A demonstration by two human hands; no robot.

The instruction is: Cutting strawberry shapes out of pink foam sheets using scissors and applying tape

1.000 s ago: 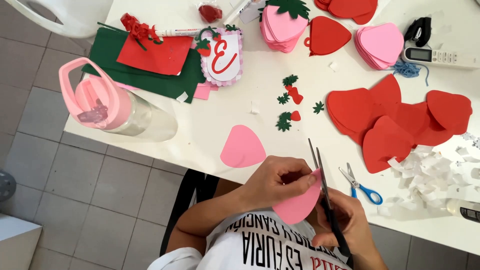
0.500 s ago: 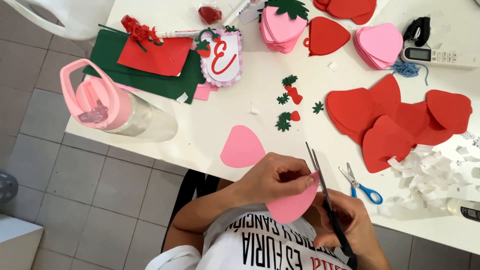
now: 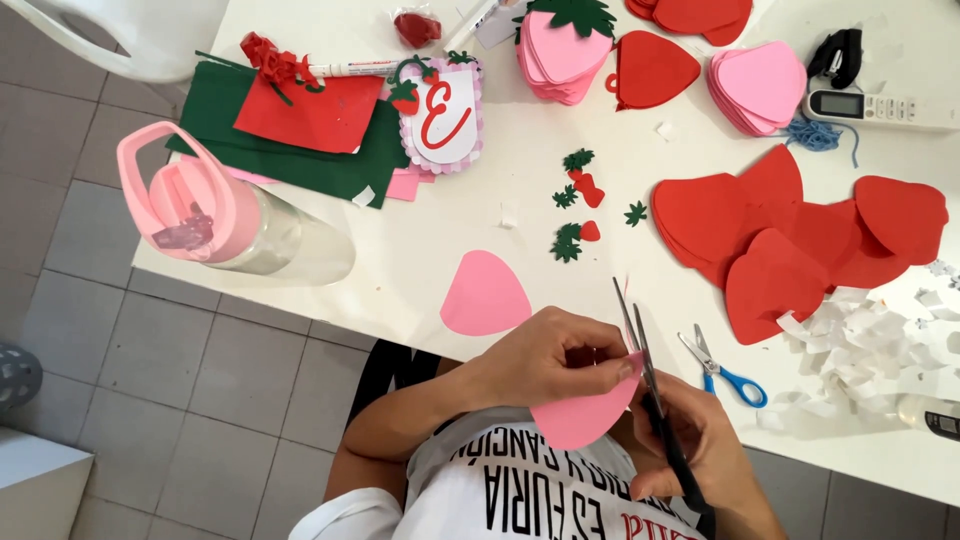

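Two hands at the table edge, one pinching a pink cut-out, the other working black scissors.

Head view: the left hand [image 3: 545, 362] is closed, fingers pinching the top edge of a pink heart-shaped cut-out [image 3: 580, 415] held just off the near edge of the white table [image 3: 450, 230], above the person's lap. The right hand [image 3: 700, 445] is wrapped through the handles of the black scissors [image 3: 655, 395], whose blades stand nearly shut against the cut-out's upper right edge. Another pink shape [image 3: 484, 295] lies flat on the table just beyond the left hand. Small blue-handled scissors [image 3: 722, 368] rest near the right hand, beside white paper scraps [image 3: 860, 350] and overlapping red cut-outs [image 3: 790, 235]. A pink-lidded clear bottle [image 3: 230, 215] lies at the left edge.
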